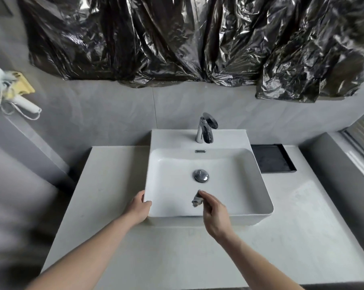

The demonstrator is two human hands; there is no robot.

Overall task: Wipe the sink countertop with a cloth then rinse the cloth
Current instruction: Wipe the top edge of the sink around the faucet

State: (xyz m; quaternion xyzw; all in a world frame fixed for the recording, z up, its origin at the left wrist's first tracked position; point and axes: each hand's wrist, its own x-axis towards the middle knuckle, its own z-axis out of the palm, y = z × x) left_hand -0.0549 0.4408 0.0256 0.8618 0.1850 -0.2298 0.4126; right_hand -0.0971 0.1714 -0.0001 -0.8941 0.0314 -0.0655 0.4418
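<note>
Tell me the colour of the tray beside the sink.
The tray is black, seen in the head view.

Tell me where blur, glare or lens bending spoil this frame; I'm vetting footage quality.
Head view: the left edge smears into grey blur; glare streaks the crinkled black plastic sheet; wide-angle bending curves the pale grey countertop; the white rectangular basin, chrome tap and both hands stay sharp.

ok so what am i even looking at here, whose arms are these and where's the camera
The camera is worn on a person's head, looking down at their own bare arms; there is no machine. They stand at a white sink set on a pale countertop. The left hand rests on the sink's near left corner. The right hand pinches a small grey cloth over the basin. Behind are the tap, not running, and a black tray to the right.
</note>
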